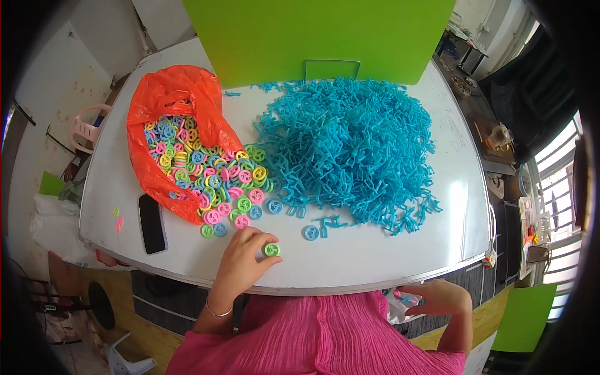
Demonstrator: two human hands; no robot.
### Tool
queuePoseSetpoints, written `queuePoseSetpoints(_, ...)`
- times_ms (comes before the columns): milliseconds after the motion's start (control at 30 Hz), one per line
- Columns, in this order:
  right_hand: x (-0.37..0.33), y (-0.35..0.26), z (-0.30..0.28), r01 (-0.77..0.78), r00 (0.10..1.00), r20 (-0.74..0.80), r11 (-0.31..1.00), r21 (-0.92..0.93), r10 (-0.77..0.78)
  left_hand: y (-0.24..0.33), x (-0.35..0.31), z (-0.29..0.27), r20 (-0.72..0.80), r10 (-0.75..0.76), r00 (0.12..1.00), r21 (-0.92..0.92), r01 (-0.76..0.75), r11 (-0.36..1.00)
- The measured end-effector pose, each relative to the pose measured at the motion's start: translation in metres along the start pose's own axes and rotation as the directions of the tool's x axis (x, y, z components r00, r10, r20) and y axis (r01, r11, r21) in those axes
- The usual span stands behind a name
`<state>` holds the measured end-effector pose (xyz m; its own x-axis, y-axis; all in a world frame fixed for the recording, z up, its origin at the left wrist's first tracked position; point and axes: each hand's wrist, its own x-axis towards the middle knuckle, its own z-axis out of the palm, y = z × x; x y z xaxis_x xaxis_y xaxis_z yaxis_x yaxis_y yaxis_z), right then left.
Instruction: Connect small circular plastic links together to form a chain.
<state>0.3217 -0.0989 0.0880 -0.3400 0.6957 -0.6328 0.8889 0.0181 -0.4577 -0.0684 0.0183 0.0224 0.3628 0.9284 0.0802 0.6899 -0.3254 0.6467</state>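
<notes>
The left hand (242, 261) pinches a small green wheel (271, 250) between thumb and fingertips, pressing it on the white table (375, 256) near the front edge, where it seems easy to pick up alone. The right hand (437, 297) is below the table edge, curled loosely near a pale bag (400, 305); I cannot tell whether it grips anything. Just beyond the green wheel, coloured wheels (212, 178) spill from an orange plastic bag (169, 100), within easy reach. A blue wheel (310, 232) lies alone beside a heap of blue plastic pieces (350, 150). A black phone (152, 223) lies left.
</notes>
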Motion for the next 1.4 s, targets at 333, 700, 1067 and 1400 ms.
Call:
queuePoseSetpoints(333,0.058,-0.047,-0.027,0.436,0.875,-0.311,0.884,0.172,-0.371,-0.011,0.015,-0.008,-0.18,-0.042,0.983,-0.024,0.039,0.999)
queuePoseSetpoints(700,0.165,-0.065,-0.019,0.357,0.471,-0.699,0.841,-0.407,-0.538,-0.027,0.038,-0.01,-0.419,0.013,0.908,0.271,0.112,0.956)
queuePoseSetpoints(1067,0.171,-0.077,-0.019,0.391,0.641,-0.591,0.87,-0.299,-0.491,0.021,0.024,0.029,-0.273,-0.122,0.954,-0.51,-0.036,0.859)
queuePoseSetpoints(1400,0.145,-0.084,0.0,0.482,0.875,-0.465,0.335,0.81,-0.135,0.043,0.015,0.051,-0.085,-0.27,0.959,-0.717,0.129,0.685)
